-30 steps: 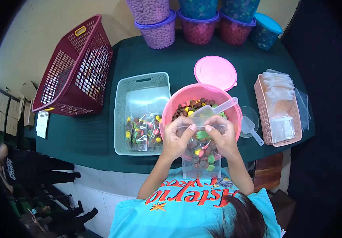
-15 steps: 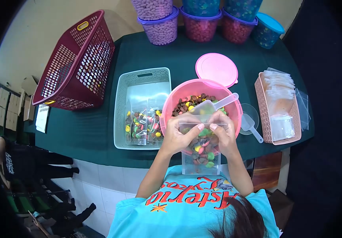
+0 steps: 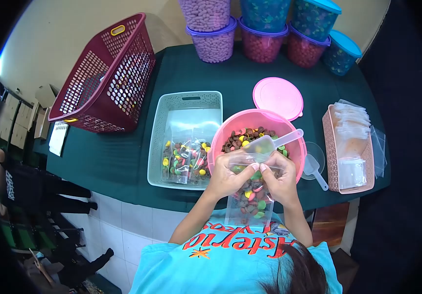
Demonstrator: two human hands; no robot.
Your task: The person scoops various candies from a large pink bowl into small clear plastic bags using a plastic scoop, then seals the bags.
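Note:
A clear plastic pouch [image 3: 250,208] of brown, green, yellow and pink candies hangs upright in front of my chest. Its top edge is pinched by my left hand [image 3: 230,179] and my right hand [image 3: 280,179], thumbs close together near the middle. Just beyond my fingers stands a pink tub [image 3: 216,142] of the same candies [image 3: 240,139], with a translucent scoop [image 3: 265,146] lying in it. To the left, a pale green basket [image 3: 154,147] holds filled pouches [image 3: 184,161].
A pink lid [image 3: 278,98] lies behind the tub. At right are a second scoop [image 3: 314,169] on a clear round dish and a pink basket [image 3: 332,166] of plastic bags. Lidded candy tubs [image 3: 265,46] line the back; a maroon laundry basket [image 3: 118,78] stands left. People are at the lower left.
My thumbs have come closer together along the pouch's top edge. The view has shifted, so the table's things appear slightly lower and further right.

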